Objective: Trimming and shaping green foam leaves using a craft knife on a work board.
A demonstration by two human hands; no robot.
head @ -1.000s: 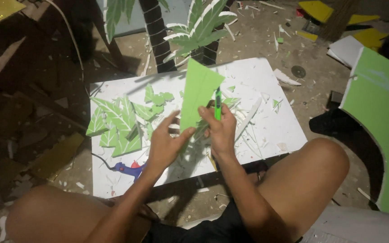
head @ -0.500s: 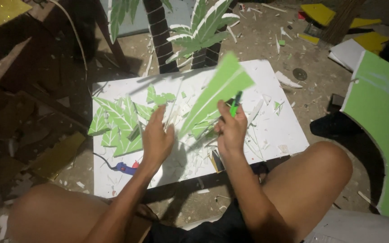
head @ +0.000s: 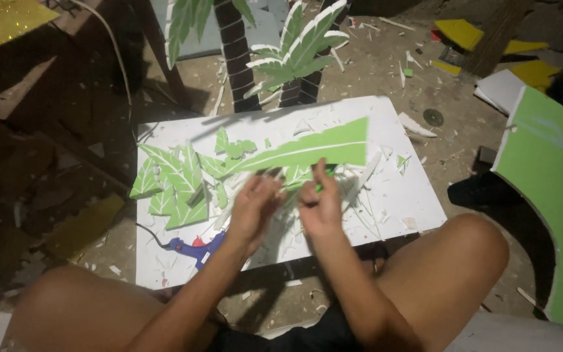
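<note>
A: Grip status?

B: Both hands are on the long green leaf (head: pixel 307 148). My left hand (head: pixel 253 207) pinches its lower edge near the middle, and my right hand (head: pixel 320 207) pinches the same edge just beside it. The right hand also has a small green tool (head: pixel 318 188) tucked in the fingers; I can't tell what kind.

A: Where's the leaf sitting?

B: It's off the board, held just above my knuckles and roughly level. The wide squared end sticks out past my right hand. The pointed tip runs out past my left.

A: How does it handle?

B: My guess is thin foam sheet: very light and stiff enough to hold its span, but easy to crease or snap. The tip looks weakest. I'd hold it by the wide middle, along the pale centre line, and not squeeze hard.

A: What's around it?

B: Under my hands is the white board (head: pixel 418 195), littered with white offcuts. A pile of cut leaves (head: pixel 171 186) lies beyond my left hand. A blue glue gun (head: pixel 193 248) sits near my left wrist. The foam palm tree (head: pixel 298 39) stands past the board's far edge.
</note>
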